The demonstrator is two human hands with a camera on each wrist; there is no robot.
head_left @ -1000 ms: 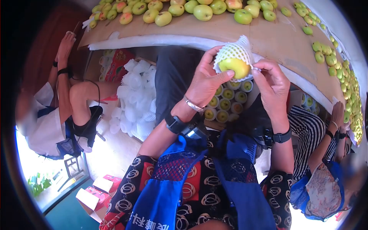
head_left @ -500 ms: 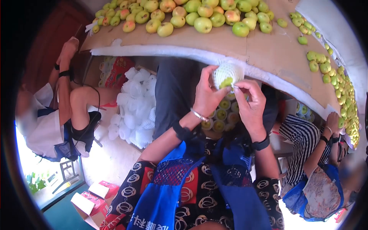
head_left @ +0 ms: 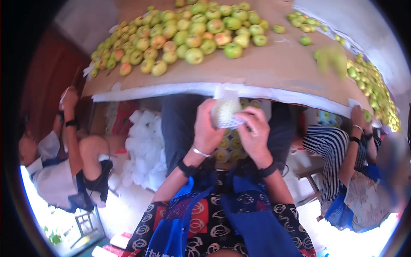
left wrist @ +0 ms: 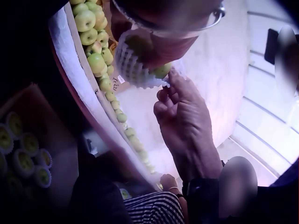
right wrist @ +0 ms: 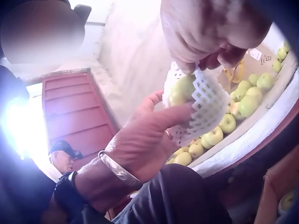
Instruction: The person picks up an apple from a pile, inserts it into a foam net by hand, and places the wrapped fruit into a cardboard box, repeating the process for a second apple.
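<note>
In front of the table edge, the left hand holds a green apple wrapped in a white foam net. Its fingers and thumb curl round the fruit; in the right wrist view the thumb lies over the net's opening. The right hand pinches the net's rim between thumb and fingertips, also seen in the left wrist view, where the right hand reaches up to the net. Part of the apple shows through the opening.
Many loose apples lie on the cardboard-covered table. Below, between the knees, stands a box of netted apples. White foam nets are heaped at the left. Other people sit on both sides.
Both hands and the netted apple have shifted left and lower in the head view, which has tilted to show more of the table. The net now covers more of the apple from above.
</note>
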